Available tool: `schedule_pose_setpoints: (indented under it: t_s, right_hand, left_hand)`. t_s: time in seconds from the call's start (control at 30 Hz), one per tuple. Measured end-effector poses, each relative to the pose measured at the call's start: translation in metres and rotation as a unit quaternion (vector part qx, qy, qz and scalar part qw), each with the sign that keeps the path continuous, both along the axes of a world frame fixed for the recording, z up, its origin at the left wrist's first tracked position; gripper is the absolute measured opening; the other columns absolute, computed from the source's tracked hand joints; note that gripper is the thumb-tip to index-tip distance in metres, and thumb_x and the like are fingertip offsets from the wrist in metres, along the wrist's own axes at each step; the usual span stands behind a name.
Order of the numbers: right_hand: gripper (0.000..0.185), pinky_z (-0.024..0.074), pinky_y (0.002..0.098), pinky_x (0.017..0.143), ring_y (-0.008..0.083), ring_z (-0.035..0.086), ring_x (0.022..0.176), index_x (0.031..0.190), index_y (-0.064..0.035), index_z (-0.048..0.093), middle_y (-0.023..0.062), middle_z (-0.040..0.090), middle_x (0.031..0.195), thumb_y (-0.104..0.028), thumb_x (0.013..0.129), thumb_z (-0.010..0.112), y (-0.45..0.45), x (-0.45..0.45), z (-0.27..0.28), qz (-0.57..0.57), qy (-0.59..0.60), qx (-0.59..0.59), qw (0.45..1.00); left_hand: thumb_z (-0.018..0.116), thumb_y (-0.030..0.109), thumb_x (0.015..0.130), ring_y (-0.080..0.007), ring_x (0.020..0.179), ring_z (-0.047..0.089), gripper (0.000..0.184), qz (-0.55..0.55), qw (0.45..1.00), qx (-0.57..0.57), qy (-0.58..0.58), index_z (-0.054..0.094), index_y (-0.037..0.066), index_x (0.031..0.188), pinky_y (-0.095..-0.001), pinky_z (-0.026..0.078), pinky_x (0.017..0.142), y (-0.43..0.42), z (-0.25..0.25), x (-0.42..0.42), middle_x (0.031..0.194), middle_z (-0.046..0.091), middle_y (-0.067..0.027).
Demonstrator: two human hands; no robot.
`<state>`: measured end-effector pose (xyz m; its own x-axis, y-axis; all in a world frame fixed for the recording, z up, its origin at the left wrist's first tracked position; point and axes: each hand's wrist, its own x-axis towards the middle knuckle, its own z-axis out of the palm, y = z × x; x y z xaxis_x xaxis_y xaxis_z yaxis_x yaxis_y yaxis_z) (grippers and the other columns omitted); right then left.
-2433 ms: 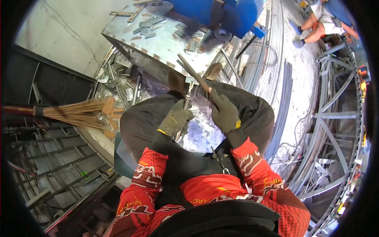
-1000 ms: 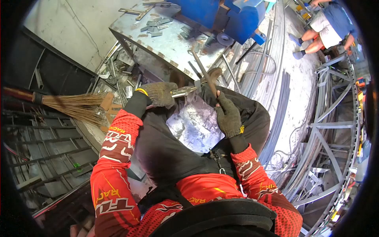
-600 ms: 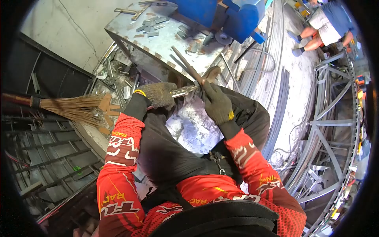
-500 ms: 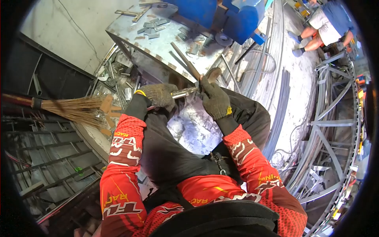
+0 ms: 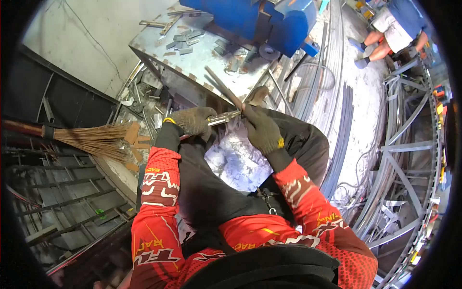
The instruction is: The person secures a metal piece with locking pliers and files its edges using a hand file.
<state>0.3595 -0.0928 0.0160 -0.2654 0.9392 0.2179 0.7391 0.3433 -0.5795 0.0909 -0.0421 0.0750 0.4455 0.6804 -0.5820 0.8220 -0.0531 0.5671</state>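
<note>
My left hand (image 5: 190,120), in a dark knit glove, is closed around the handles of silver locking pliers (image 5: 224,118). The pliers point right, and their jaws meet the near end of a thin, brownish metal bar (image 5: 222,87). My gloved right hand (image 5: 263,131) is closed on that near end, beside the jaws. From there the bar slants up and left toward the metal-topped table. My right fingers partly hide where jaws and bar come together. Both hands are above my spread knees.
Small metal plates (image 5: 183,42) and a blue machine (image 5: 288,24) are on the table (image 5: 149,42). A broom (image 5: 91,137) lies at left. Long metal bars (image 5: 339,130) run along the floor at right, near a curved metal frame (image 5: 409,149). Another person (image 5: 394,29) is at upper right.
My right hand has lowered slightly, and the bar's near end has shifted down with it. The pliers remain in my left hand. The view has shifted a little.
</note>
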Motion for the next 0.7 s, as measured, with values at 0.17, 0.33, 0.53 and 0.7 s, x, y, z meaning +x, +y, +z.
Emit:
schedule_pose_setpoints:
  t_s: [0.17,0.33,0.53,0.7]
  right_hand:
    - [0.052,0.0553,0.0514,0.076,0.0416,0.067,0.09,0.147,-0.0182,0.054,0.0162,0.063,0.097,-0.016,0.095,0.062,-0.042,0.025,-0.02,-0.024,-0.024,-0.035,0.999]
    - [0.055,0.0558,0.0504,0.078,0.0403,0.068,0.094,0.147,-0.0176,0.053,0.016,0.067,0.108,-0.013,0.093,0.06,0.008,-0.001,-0.005,-0.019,-0.024,0.027,0.999]
    - [0.058,0.0565,0.0495,0.077,0.0398,0.068,0.093,0.148,-0.0176,0.053,0.0154,0.066,0.102,-0.014,0.092,0.064,-0.052,0.028,-0.019,-0.034,-0.024,-0.026,0.999]
    - [0.055,0.0563,0.0496,0.076,0.0406,0.069,0.093,0.146,-0.0172,0.055,0.0154,0.069,0.109,-0.015,0.092,0.065,-0.013,0.006,-0.003,-0.032,-0.004,0.032,0.999]
  left_hand:
    - [0.081,0.017,0.056,-0.033,0.106,0.068,0.083,0.04,0.998,-0.033,-0.027,0.064,0.012,0.137,-0.0422,0.055,0.092,-0.008,0.002,-0.002,0.116,0.072,-0.0155]
    - [0.081,0.02,0.053,-0.0322,0.114,0.066,0.089,0.034,0.999,-0.029,0.018,0.063,0.013,0.14,-0.0391,0.054,0.097,-0.005,0.023,0.01,0.126,0.071,-0.0144]
    - [0.079,0.018,0.054,-0.0311,0.116,0.066,0.088,0.034,0.999,-0.027,-0.007,0.062,0.012,0.14,-0.039,0.053,0.1,-0.007,0.016,0.004,0.128,0.07,-0.0141]
    - [0.081,0.018,0.064,-0.038,0.106,0.069,0.063,0.027,0.998,-0.007,-0.064,0.065,0.01,0.124,-0.0444,0.054,0.088,-0.008,0.007,0.002,0.109,0.072,-0.0176]
